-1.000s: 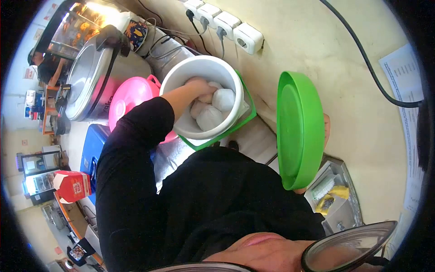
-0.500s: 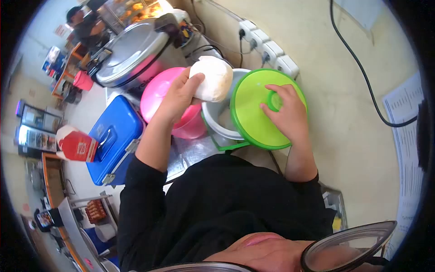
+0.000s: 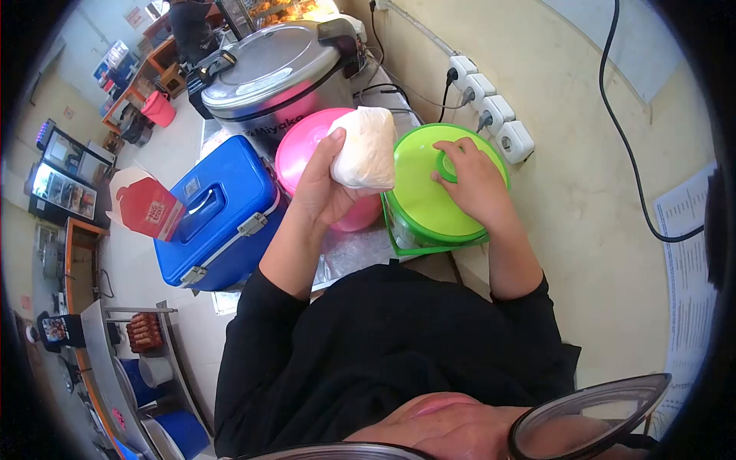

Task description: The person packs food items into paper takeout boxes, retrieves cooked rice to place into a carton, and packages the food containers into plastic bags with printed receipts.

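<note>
White wrapped bundle (image 3: pixel 365 149), upper centre of frame: my left hand (image 3: pixel 322 180) holds it, thumb on side, fingers curled beneath. Right hand (image 3: pixel 479 184) over green lid (image 3: pixel 420 201), grip partly open around knob (image 3: pixel 445 166); firmness, cannot tell. Step looks like covering; lid appears seated. Moving hands from here calls for light left grip, steady lid. Pink lid (image 3: pixel 303 146) just left, on desk (image 3: pixel 346 254).
</note>
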Demonstrator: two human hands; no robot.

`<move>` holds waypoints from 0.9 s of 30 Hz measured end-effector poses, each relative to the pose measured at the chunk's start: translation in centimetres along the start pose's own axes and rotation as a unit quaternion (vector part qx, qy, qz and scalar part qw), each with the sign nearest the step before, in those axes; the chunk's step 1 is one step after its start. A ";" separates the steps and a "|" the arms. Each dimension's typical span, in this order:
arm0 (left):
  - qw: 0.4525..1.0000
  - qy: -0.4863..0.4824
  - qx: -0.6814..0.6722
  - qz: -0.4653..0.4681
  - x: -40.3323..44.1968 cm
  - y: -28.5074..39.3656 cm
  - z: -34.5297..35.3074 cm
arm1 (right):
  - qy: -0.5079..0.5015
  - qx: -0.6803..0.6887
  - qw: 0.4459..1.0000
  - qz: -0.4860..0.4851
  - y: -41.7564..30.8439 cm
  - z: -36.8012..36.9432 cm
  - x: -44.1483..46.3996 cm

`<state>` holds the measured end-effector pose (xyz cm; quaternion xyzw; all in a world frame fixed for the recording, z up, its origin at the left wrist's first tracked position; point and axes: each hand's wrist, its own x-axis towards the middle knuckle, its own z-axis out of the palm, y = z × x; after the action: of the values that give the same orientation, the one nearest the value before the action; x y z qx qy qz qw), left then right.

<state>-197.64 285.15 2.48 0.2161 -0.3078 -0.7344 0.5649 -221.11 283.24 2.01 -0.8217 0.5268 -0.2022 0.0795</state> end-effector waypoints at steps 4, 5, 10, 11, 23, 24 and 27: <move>0.999 0.013 0.023 0.022 0.3 -0.4 -0.7 | 0.011 0.006 0.999 -0.035 0.1 1.3 0.0; 0.999 0.011 0.029 0.032 0.3 -0.5 -0.7 | 0.012 0.013 0.998 -0.053 0.3 1.6 0.0; 0.984 0.041 0.118 0.129 0.1 -0.9 -0.1 | 0.032 -0.085 0.995 0.040 -0.4 0.8 -0.7; 0.976 0.042 0.148 0.152 0.1 -1.1 -0.4 | 0.036 -0.115 0.990 0.068 -0.3 1.0 -0.6; 0.988 0.032 0.108 0.105 -0.2 -1.1 0.1 | 0.170 0.073 0.981 -0.064 -2.0 2.7 0.0; 0.990 0.021 0.090 0.102 -0.2 -1.3 0.2 | 0.177 0.154 0.969 -0.077 -2.6 2.4 -0.1; 0.992 -0.002 0.073 0.100 -0.4 -2.4 0.4 | 0.143 0.315 0.936 -0.060 -5.3 1.7 -0.8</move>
<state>-199.53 286.01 1.09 0.2237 -0.3817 -0.6501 0.6177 -216.29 286.10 2.10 -0.7470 0.3919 -0.4772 0.2462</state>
